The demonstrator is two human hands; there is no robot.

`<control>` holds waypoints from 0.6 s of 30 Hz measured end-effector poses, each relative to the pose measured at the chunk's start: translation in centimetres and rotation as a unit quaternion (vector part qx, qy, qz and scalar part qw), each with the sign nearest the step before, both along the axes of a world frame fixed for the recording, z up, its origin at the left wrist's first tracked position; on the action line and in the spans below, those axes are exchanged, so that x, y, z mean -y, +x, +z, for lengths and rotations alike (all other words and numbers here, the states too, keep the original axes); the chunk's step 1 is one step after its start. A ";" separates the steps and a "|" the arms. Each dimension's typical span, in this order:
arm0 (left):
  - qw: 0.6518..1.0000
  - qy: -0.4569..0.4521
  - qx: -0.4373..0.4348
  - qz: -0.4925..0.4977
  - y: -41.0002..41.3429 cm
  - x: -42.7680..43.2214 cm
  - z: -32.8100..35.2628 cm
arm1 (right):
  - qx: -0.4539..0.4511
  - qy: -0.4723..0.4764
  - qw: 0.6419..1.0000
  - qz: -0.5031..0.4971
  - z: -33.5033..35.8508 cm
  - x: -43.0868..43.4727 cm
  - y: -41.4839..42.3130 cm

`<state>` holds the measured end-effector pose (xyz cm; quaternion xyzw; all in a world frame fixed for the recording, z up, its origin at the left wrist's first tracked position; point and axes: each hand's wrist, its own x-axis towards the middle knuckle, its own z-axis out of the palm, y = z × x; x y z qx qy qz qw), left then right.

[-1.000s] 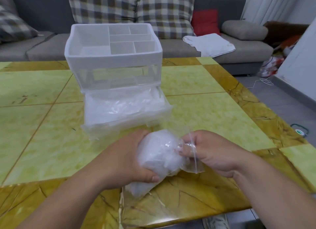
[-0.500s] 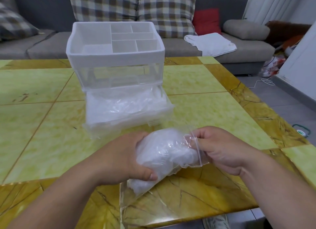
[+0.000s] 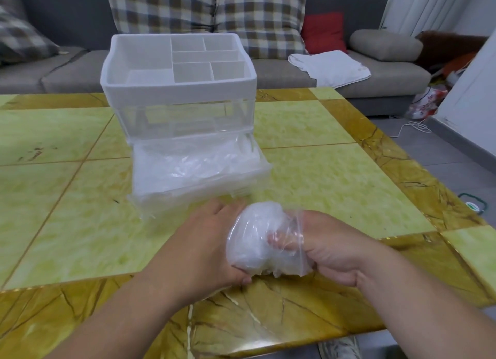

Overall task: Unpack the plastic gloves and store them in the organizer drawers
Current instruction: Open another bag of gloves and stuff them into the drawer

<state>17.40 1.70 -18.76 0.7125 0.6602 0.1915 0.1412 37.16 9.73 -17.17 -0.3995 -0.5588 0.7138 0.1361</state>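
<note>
A clear zip bag of plastic gloves [image 3: 255,238] is held just above the table's near edge. My left hand [image 3: 209,240] grips the bag's closed end from the left. My right hand [image 3: 330,248] has its fingers pushed inside the bag's open mouth, curled round the bunched gloves. Behind them stands the white and clear organizer [image 3: 177,90]. Its bottom drawer [image 3: 204,181] is pulled out toward me and holds loose plastic gloves [image 3: 193,163].
The yellow-green marble table [image 3: 322,176] stretches left and right of the organizer. A grey sofa [image 3: 375,74] with checked cushions, a red pillow and a white cloth [image 3: 330,67] lies behind. The floor drops off at the right.
My right hand went from pinching the bag's mouth to reaching inside it. The bag turned more upright and shifted slightly right.
</note>
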 end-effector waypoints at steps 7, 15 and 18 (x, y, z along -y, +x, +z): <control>0.994 -0.058 -0.075 0.058 -0.4 -0.1 0.2 | 0.061 0.085 0.987 -0.120 -0.5 -1.1 0.3; 0.971 -0.138 -0.156 0.117 -1.9 1.3 0.4 | 0.038 0.033 0.984 -0.173 0.2 -3.3 2.9; 0.949 -0.178 -0.219 0.143 -2.7 1.9 0.8 | 0.058 0.038 0.975 -0.212 0.3 -4.1 3.6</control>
